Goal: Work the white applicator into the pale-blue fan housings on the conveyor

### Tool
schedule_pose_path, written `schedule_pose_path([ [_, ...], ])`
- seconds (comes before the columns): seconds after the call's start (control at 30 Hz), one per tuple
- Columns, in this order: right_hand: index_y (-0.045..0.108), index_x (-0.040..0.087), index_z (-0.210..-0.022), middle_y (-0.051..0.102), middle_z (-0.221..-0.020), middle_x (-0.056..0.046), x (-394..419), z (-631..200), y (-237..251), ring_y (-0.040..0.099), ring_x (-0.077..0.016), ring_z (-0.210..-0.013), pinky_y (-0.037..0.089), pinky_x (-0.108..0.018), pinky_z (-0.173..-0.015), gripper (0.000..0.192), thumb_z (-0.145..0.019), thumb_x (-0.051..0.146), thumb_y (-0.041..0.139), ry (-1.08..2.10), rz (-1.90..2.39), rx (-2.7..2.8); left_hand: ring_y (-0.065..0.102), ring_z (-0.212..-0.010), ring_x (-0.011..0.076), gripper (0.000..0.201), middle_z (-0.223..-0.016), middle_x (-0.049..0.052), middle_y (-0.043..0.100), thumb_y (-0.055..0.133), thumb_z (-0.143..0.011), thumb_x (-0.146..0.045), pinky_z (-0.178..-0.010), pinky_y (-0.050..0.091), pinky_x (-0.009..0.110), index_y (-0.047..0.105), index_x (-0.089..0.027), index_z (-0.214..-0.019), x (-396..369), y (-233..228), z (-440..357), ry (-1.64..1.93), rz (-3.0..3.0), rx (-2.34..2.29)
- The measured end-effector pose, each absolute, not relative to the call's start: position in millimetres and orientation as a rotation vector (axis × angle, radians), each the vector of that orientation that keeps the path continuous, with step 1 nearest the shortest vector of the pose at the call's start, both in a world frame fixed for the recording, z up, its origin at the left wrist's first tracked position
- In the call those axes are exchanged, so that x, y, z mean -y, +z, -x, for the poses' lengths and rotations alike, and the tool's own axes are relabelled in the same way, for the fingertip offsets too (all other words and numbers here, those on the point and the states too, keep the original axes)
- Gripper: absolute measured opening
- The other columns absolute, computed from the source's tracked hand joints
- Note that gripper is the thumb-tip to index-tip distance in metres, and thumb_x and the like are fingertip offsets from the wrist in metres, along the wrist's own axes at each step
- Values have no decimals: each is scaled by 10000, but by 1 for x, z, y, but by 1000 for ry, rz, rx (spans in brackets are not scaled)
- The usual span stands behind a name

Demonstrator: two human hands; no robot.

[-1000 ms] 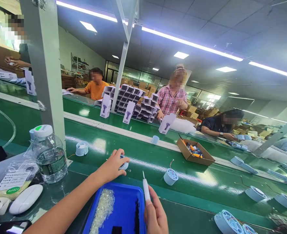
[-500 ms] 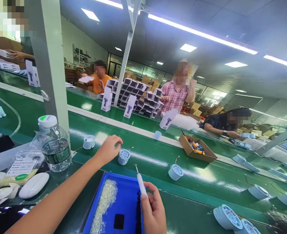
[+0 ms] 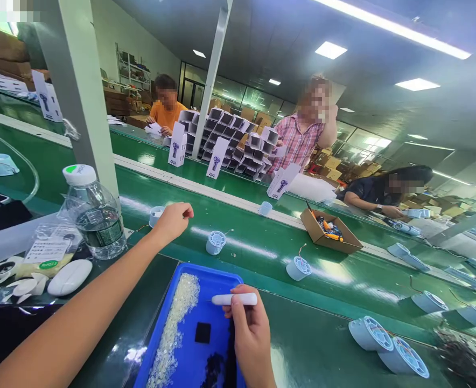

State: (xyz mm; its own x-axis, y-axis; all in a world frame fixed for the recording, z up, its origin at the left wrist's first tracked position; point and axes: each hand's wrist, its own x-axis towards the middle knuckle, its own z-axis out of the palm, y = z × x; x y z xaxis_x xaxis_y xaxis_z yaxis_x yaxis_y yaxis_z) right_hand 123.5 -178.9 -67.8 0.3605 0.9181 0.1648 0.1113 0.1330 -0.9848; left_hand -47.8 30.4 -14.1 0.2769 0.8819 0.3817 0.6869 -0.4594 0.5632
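Observation:
My left hand (image 3: 172, 220) reaches out over the green belt (image 3: 254, 253), fingers curled, right beside a small pale blue round part (image 3: 155, 215); whether it grips the part I cannot tell. Another such part (image 3: 216, 242) stands on the belt just right of that hand, and a third (image 3: 298, 268) sits farther right with a thin wire. My right hand (image 3: 249, 328) holds a white pen-like tool (image 3: 235, 299) sideways over a blue tray (image 3: 217, 277). The tray carries a strip of small clear beads (image 3: 177, 318) and a small black square (image 3: 202, 332).
A water bottle (image 3: 95, 213), a white oval case (image 3: 69, 277) and a bagged packet (image 3: 50, 250) lie at my left. An open cardboard box (image 3: 330, 233) sits on the belt. More blue parts (image 3: 387, 345) lie at lower right. Three people work across the line behind stacked white boxes (image 3: 230, 145).
My left hand let go of a blue part on the belt and moved left toward another. My right hand turned the white tool from upright to sideways. The view tilted down.

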Motion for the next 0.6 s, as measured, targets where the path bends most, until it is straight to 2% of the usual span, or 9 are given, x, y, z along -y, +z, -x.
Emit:
schedule_pose_path([
  [0.27,543,197,-903,571,-822,-14,179,-123,-73,564,-145,-681,468,-274,-651,222,-876,412,493,802,1351,1119,483,-608,153,176,-629,-9,551,406,-580,-46,-541,329,252,465,-211,-590,-28,-13,49,848,-2205,-1477],
  [0.6,538,208,-921,584,-785,-6,177,-123,-73,575,-153,-689,455,-272,-635,231,-878,429,486,787,1370,1108,482,-636,152,192,-671,0,516,416,-537,-18,-570,350,260,451,-204,-570,-35,-21,49,965,-2240,-1488],
])
